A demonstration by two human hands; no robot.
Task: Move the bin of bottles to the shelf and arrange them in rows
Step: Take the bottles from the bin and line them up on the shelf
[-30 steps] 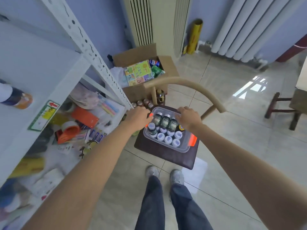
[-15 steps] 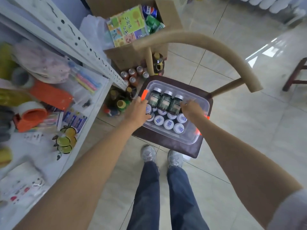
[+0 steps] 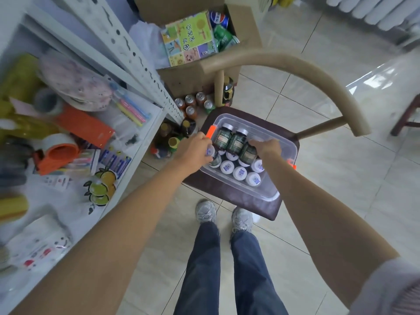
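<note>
A clear plastic bin point(image 3: 279, 137) with orange latches sits on the dark seat of a chair point(image 3: 250, 201). Three dark green bottles point(image 3: 235, 142) lie across the top of several upright white-capped bottles point(image 3: 239, 173). My left hand point(image 3: 193, 151) is at the bin's left corner, fingers curled round a tilted white-capped bottle point(image 3: 211, 153). Inside the bin, my right hand point(image 3: 267, 145) curls over the cap end of the rightmost dark green bottle point(image 3: 248, 153). The white metal shelf point(image 3: 141, 146) stands to the left.
The shelf level below me is crowded with an orange tape dispenser point(image 3: 56, 153), pens and packets. Drink bottles point(image 3: 191, 105) stand on the floor between shelf and chair. A cardboard box point(image 3: 245, 26) sits behind. The chair's curved backrest point(image 3: 295, 69) arcs over the bin.
The view has dropped closer to the chair. My left hand shifted from the bin's rim onto a white-capped bottle. My right hand moved deeper into the bin onto a dark green bottle.
</note>
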